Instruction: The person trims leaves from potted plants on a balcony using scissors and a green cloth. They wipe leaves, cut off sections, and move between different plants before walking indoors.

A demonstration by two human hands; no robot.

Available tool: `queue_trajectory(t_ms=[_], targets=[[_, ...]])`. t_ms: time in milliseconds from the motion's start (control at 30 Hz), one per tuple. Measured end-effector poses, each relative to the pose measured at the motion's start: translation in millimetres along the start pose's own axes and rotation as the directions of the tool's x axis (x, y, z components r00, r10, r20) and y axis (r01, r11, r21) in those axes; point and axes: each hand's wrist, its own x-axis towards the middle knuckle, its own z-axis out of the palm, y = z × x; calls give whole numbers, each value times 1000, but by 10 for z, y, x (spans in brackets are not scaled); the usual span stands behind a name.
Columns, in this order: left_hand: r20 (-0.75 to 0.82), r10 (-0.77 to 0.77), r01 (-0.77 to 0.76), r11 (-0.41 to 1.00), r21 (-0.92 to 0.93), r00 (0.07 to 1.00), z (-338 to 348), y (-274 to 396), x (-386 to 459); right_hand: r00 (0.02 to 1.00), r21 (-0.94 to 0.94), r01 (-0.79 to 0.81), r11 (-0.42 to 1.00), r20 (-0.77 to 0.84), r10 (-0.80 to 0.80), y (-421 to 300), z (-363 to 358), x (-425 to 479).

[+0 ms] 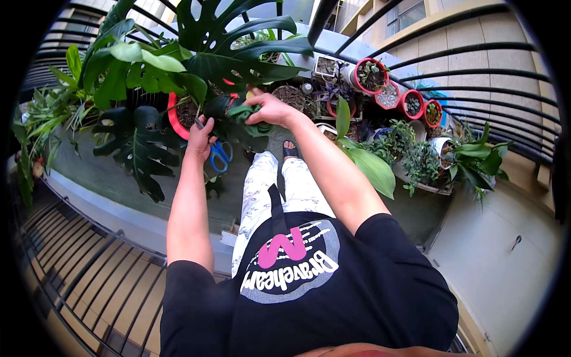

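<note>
My left hand (201,139) is closed around a pair of scissors; their blue handles (219,157) hang below the palm and the metal blades show above the thumb. My right hand (271,108) grips a crumpled green cloth (244,115) against a dark monstera leaf (217,107), which lies between the two hands. Part of this leaf is hidden by the cloth and fingers. Just left of my hands stands a red-rimmed pot (175,117) of soil. Large split monstera leaves (223,44) spread above, and another dark leaf (140,143) droops at the left.
Black metal railings (482,71) curve around the balcony. Several small red pots (411,104) line the right side, near leafy plants (419,156) in a trough. A broad light-green leaf (372,169) reaches close to my right forearm. A pale door (499,250) stands at lower right.
</note>
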Motion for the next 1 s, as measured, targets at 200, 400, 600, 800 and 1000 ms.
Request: queue_trajectory(t_ms=[200,400,600,800,1000], targets=[[-57,-53,61,987,149,997,105,50,-47,962,-362,-171,916,141,235,-88,155,-35],[-29,63,-62,998,9,998,-2,-140,-55,929,399,-366,841,106,354,25,143,-150],[-360,-31,-47,977,-208,932,-21,-851,-254,900,668,-407,623,178,397,-46,106,-200],[-201,-55,-9,954,-300,978,429,-1278,-168,887,640,-445,627,218,407,-11,118,-180],[-186,61,-70,997,-44,981,550,-1061,113,869,561,-485,671,225,441,-98,39,-229]])
